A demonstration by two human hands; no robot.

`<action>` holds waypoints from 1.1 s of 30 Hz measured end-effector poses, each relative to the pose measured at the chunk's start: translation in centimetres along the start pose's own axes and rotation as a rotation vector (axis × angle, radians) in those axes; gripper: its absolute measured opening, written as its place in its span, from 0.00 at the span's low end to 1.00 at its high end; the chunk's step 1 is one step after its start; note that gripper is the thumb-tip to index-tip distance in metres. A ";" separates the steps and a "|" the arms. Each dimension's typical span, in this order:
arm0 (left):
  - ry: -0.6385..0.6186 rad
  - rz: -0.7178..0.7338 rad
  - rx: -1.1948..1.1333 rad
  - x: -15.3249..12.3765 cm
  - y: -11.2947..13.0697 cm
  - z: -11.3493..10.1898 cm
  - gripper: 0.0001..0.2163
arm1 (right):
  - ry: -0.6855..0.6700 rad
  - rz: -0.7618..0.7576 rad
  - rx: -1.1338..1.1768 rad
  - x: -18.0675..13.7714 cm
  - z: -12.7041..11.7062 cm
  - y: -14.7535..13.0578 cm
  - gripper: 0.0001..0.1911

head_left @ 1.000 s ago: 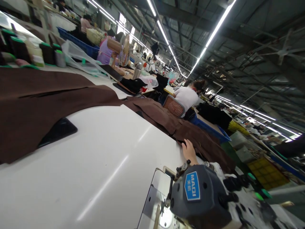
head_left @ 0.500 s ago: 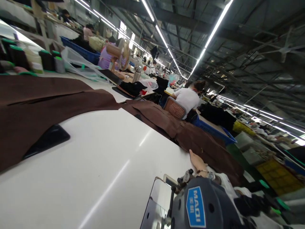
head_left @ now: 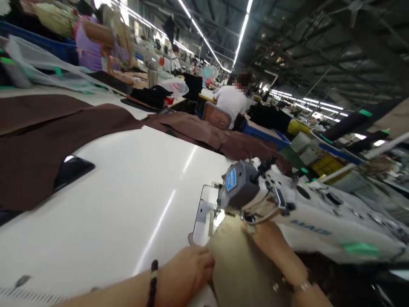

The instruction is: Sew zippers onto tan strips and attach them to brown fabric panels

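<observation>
A piece of tan fabric (head_left: 236, 264) lies under the head of a white and grey sewing machine (head_left: 243, 187) on the white table (head_left: 128, 200). My left hand (head_left: 187, 273), with a dark bead bracelet on the wrist, rests at the fabric's left edge near the needle plate, its fingers curled onto the cloth. My right hand (head_left: 265, 238) reaches along the fabric's right side up under the machine head. Its fingers are hidden there, and a watch shows on that wrist.
Large brown fabric pieces (head_left: 38, 136) cover the table's left and far side, with a black flat object (head_left: 72, 168) at their edge. A person in a white shirt (head_left: 231, 100) sits ahead on a woven-back chair. Other work tables, bins and thread cones fill the hall.
The view swung down and to the right. My right hand left the brown fabric at the table's far edge and came under the machine. My left hand and the tan fabric came into view.
</observation>
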State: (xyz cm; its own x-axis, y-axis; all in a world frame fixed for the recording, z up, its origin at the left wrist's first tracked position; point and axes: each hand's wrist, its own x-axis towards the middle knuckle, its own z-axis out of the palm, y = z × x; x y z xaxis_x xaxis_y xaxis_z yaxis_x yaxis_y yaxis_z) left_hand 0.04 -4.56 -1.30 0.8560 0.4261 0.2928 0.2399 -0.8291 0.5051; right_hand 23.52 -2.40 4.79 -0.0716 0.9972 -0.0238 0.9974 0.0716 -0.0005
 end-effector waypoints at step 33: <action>-0.053 -0.479 0.209 1.8 -0.7 -2.2 0.08 | -0.303 0.047 0.135 -8.0 1.6 -3.7 0.16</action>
State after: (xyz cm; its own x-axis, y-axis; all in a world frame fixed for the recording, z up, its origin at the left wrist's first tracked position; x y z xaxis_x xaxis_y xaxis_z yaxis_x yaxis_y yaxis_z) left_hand 0.39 -2.41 0.66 0.6487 0.7606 0.0250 0.6914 -0.6027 0.3983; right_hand 20.36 -10.64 3.37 -0.0424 0.9454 -0.3232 0.9922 0.0019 -0.1246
